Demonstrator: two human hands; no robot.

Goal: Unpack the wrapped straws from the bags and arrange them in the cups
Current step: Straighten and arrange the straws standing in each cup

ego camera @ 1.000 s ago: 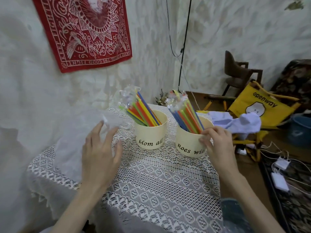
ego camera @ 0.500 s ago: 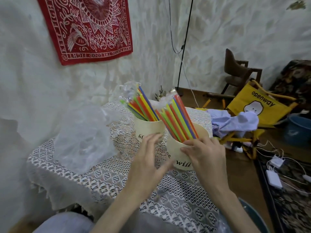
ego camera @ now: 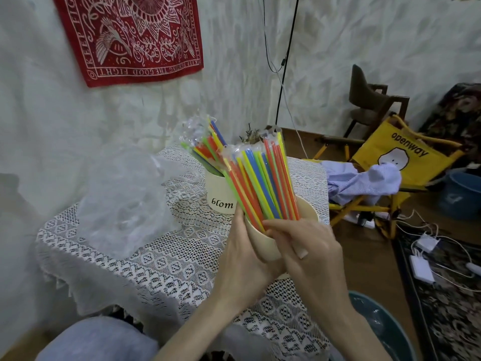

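Head view: an empty clear bag is seen on the lace-covered table. Wrapped coloured straws are held in the "blom" cup. The nearer cup, filled with straws, is clasped between the left hand and right hand, fingers curled round it.

A small surface stood against the pale wall, draped in a white lace cloth whose edge hung over the near side. On it lay a crumpled clear plastic bag at the left and, well apart, a cream cup lettered "blom", holding wrapped coloured straws.
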